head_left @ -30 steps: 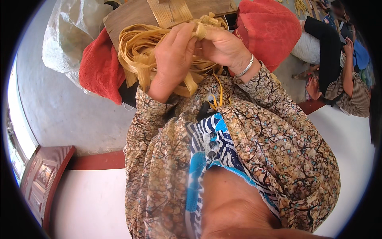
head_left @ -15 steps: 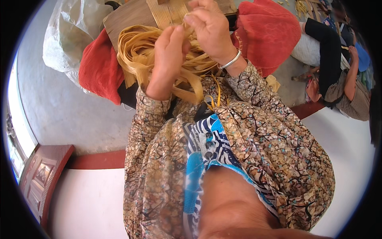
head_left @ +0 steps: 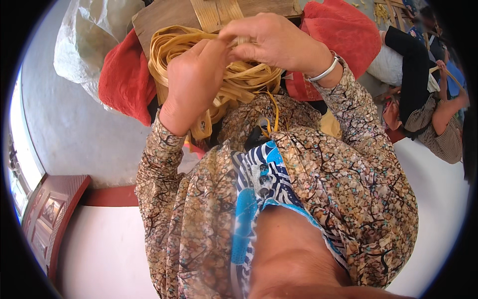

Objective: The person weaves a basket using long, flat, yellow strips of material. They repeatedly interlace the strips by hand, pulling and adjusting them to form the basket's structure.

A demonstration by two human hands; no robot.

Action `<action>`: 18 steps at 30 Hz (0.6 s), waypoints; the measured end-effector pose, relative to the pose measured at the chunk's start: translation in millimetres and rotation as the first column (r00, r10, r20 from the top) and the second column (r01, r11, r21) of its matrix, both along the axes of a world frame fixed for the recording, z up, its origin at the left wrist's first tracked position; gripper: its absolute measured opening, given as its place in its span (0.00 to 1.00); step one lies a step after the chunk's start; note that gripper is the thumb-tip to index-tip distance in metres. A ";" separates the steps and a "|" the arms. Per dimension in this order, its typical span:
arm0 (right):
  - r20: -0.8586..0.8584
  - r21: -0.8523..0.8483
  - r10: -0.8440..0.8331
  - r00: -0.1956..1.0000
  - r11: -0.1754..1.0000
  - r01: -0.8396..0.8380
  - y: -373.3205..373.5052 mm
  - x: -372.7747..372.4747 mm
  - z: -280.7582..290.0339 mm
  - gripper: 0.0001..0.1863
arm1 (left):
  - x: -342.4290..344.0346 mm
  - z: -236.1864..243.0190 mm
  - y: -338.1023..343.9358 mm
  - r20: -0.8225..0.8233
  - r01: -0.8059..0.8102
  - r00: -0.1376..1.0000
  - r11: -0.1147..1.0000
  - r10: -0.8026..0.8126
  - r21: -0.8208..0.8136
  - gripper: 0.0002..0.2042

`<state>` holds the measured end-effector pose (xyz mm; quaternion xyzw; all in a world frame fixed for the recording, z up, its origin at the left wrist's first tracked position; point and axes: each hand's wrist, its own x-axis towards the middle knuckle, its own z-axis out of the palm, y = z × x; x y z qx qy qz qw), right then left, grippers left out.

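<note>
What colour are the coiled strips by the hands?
The coiled strips are golden straw-yellow; they show best in the head view.

That brown board [head_left: 167,17] over there carries a paler wooden piece [head_left: 217,12] and, near it, looped tan strips [head_left: 160,50], loosely heaped.

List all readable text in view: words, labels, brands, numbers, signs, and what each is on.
None readable.
Strips, board, left red cloth: no lettering visible.
Bag: no print I can make out.
Brown panel: decorative pattern, no legible text.
Far right background: too small and blurred to tell.
</note>
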<state>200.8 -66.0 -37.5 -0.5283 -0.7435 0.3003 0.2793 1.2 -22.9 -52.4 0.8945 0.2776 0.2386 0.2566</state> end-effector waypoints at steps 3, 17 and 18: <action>0.049 -0.255 0.176 0.983 0.954 -0.159 1.9 18.3 10.2 0.11 | -1.4 -5.1 10.3 0.131 0.132 0.988 0.892 -0.083 -0.433 0.07; -0.139 -0.116 -0.332 0.933 0.941 0.317 44.9 40.3 -54.2 0.12 | 26.6 -38.3 77.4 0.155 -0.029 0.953 0.587 0.260 -0.809 0.10; -0.126 -0.072 -0.321 0.939 0.947 0.314 47.9 39.6 -60.2 0.12 | 27.9 -40.7 81.3 0.126 -0.062 0.960 0.628 0.251 -0.776 0.10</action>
